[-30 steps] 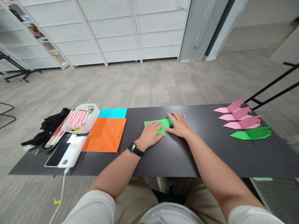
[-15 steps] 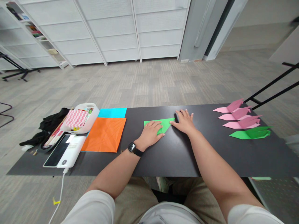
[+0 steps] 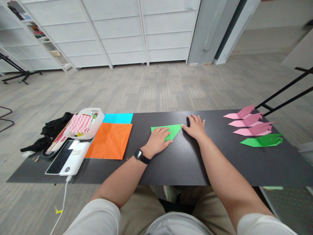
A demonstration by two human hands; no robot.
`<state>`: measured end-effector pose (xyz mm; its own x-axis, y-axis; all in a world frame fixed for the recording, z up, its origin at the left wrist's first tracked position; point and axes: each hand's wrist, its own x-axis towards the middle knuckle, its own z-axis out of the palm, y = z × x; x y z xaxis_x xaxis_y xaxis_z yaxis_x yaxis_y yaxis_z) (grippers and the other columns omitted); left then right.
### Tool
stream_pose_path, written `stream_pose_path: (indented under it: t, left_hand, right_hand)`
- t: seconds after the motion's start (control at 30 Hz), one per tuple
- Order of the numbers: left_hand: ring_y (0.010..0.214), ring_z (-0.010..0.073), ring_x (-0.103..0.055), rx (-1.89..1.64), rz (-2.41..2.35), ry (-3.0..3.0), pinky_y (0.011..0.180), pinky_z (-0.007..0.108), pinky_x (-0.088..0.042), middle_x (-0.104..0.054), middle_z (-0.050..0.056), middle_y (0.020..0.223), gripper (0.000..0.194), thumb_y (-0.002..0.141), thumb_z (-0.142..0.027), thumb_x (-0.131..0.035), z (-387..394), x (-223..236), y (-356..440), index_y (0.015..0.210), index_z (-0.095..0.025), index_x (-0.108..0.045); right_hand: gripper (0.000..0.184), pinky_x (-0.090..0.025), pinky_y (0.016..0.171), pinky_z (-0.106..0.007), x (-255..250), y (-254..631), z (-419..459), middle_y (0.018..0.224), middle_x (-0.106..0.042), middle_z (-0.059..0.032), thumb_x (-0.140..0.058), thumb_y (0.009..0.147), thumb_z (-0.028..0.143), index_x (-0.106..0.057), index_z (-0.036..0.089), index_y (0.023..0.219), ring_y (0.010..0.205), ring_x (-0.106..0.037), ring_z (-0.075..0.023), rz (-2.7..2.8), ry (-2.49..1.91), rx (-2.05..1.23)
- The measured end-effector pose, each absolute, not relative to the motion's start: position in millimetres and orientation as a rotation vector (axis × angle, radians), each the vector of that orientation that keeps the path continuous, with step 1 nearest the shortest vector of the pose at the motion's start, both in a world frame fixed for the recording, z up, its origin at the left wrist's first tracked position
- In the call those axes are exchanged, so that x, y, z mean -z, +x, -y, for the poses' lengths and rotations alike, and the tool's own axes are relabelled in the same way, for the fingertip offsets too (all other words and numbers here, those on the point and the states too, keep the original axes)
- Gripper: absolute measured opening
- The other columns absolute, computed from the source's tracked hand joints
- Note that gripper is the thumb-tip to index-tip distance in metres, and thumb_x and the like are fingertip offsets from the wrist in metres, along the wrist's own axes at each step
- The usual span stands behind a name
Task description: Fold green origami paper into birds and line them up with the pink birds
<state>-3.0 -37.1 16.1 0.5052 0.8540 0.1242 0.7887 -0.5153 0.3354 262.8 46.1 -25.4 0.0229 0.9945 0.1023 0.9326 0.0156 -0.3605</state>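
Compared with a second ago, my right hand [image 3: 195,128] has slid off to the right, uncovering the pointed right corner of the green paper [image 3: 174,130]; only its thumb tip now meets that point. My left hand [image 3: 157,141] has stayed put, lying flat over the paper's left part, fingers extended together and thumb out, pressing rather than gripping. The right fingers are open and spread on the table [image 3: 176,163], holding nothing.

The table's far edge runs just beyond my right fingertips; the near edge passes under my forearms, well back from both sets of fingers. Right of my right fingers I have a broad stretch of dark tabletop before the three pink folded papers [image 3: 246,120] and the green folded paper [image 3: 265,140]. Left of my left fingers a narrower gap leads to the orange sheet [image 3: 110,140], with the blue sheet [image 3: 118,118] behind it and the white basket [image 3: 97,125] farther left.
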Motion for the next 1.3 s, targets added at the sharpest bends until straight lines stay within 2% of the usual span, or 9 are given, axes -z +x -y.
stream_pose_path:
  t: [0.13, 0.3, 0.47, 0.6, 0.7, 1.03, 1.3]
  left_hand:
    - [0.144, 0.0317, -0.051, -0.408, -1.403, 2.51, 0.126, 0.051, -0.037, -0.058, 0.008, 0.159, 0.042, 0.102, -0.049, -0.066, 37, -16, -3, 0.135, -0.023, -0.069]
    - [0.143, 0.0316, -0.052, -0.402, -1.394, 2.51, 0.125, 0.05, -0.038, -0.059, 0.008, 0.158, 0.041, 0.103, -0.048, -0.063, 38, -18, -3, 0.135, -0.024, -0.069]
    - [0.143, 0.0302, -0.053, -0.414, -1.405, 2.491, 0.126, 0.05, -0.037, -0.059, 0.007, 0.158, 0.038, 0.105, -0.044, -0.059, 38, -18, -3, 0.135, -0.024, -0.07]
    - [0.143, 0.0291, -0.053, -0.423, -1.412, 2.499, 0.127, 0.048, -0.036, -0.06, 0.006, 0.158, 0.037, 0.107, -0.04, -0.056, 37, -14, -2, 0.137, -0.023, -0.07]
    - [0.142, 0.0284, -0.053, -0.442, -1.418, 2.503, 0.127, 0.048, -0.037, -0.06, 0.006, 0.158, 0.038, 0.108, -0.039, -0.054, 36, -13, -3, 0.139, -0.023, -0.069]
    - [0.141, 0.0273, -0.054, -0.457, -1.423, 2.482, 0.127, 0.048, -0.036, -0.062, 0.004, 0.156, 0.036, 0.109, -0.033, -0.05, 35, -15, -3, 0.136, -0.024, -0.07]
    - [0.141, 0.0283, -0.054, -0.469, -1.416, 2.512, 0.126, 0.048, -0.037, -0.062, 0.004, 0.156, 0.033, 0.107, -0.035, -0.055, 34, -11, -4, 0.133, -0.023, -0.071]
  right_hand:
    - [0.065, -0.016, 0.128, -0.071, 28, 263, -48, 0.165, -0.048, -0.018, -0.06, 0.093, 0.056, -0.061, 0.02, 0.147, 0.158, -0.031, -0.044, 1.924, -1.967, -0.245]
    - [0.045, -0.025, 0.125, -0.07, 29, 264, -49, 0.154, -0.058, -0.0157, -0.052, 0.097, 0.04, -0.068, 0.023, 0.136, 0.149, -0.044, -0.0385, 1.838, -1.924, -0.182]
    - [0.037, -0.032, 0.122, -0.066, 20, 263, -46, 0.147, -0.06, -0.0149, -0.056, 0.097, 0.038, -0.072, 0.026, 0.128, 0.14, -0.052, -0.0361, 1.819, -1.85, -0.168]
    - [0.019, -0.029, 0.125, -0.066, 13, 255, -39, 0.141, -0.06, -0.0126, -0.062, 0.095, 0.036, -0.078, 0.028, 0.103, 0.137, -0.052, -0.0347, 1.916, -1.715, -0.184]
    - [0.013, -0.024, 0.125, -0.071, 12, 249, -33, 0.136, -0.061, -0.0108, -0.067, 0.092, 0.036, -0.077, 0.028, 0.095, 0.135, -0.053, -0.0348, 2.01, -1.661, -0.221]
    - [0.009, -0.014, 0.128, -0.074, 2, 238, -15, 0.138, -0.059, -0.0081, -0.075, 0.09, 0.035, -0.074, 0.028, 0.095, 0.152, -0.04, -0.0361, 2.416, -1.318, -0.37]
    - [0.024, -0.015, 0.125, -0.079, 3, 231, -9, 0.135, -0.059, -0.0084, -0.083, 0.083, 0.041, -0.069, 0.026, 0.095, 0.153, -0.04, -0.0404, 2.456, -1.209, -0.435]
